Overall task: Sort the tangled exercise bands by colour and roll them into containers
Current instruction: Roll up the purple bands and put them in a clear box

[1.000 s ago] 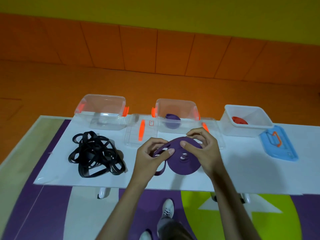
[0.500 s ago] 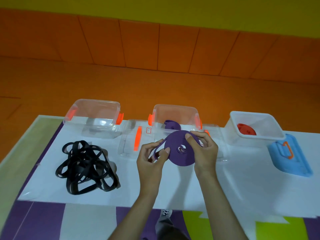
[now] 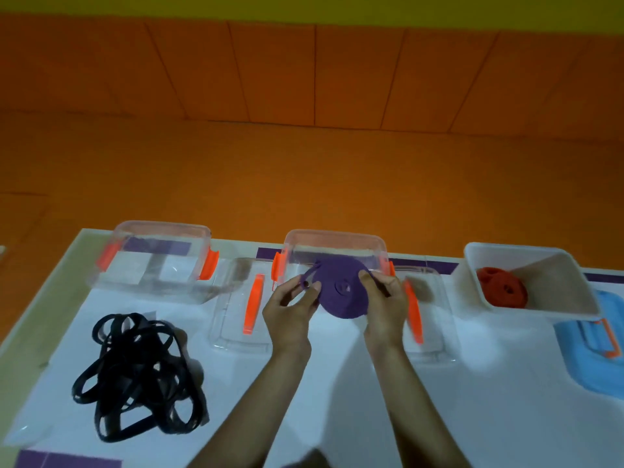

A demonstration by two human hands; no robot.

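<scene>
Both hands hold the rolled purple band (image 3: 341,292) just above the white bench (image 3: 337,383), in front of the near wall of the middle clear container (image 3: 334,246). The right hand (image 3: 385,304) has its grip clamped on the coil's 3 o'clock edge, fingertips lying over the flat face, while the left hand (image 3: 292,305) pinches the loose tail (image 3: 309,276) that sticks up at the coil's 10 o'clock — thumb and forefinger together on it. Three containers stand in a row along the far edge of the bench. The left clear container (image 3: 158,231), at 9 o'clock from the coil, has orange clips (image 3: 209,268) on its sides; nothing can be made out inside it beyond reflections. The middle one, with the same orange clips, sits directly at 12 o'clock behind the coil, and the coil and hands hide most of its floor, so its contents cannot be told. The white container (image 3: 526,255) at 3 o'clock holds a rolled red band (image 3: 503,292) lying against its left wall. Two clear lids with orange handles lie flat on the bench — one lid (image 3: 239,309) between the left and middle containers, the other lid (image 3: 425,319) just right of the right hand. A blue lid (image 3: 594,356) with an orange handle rests at 4 o'clock, near the white container. The tangled black bands (image 3: 135,380) lie in a heap at 8 o'clock, well apart from the hands.
</scene>
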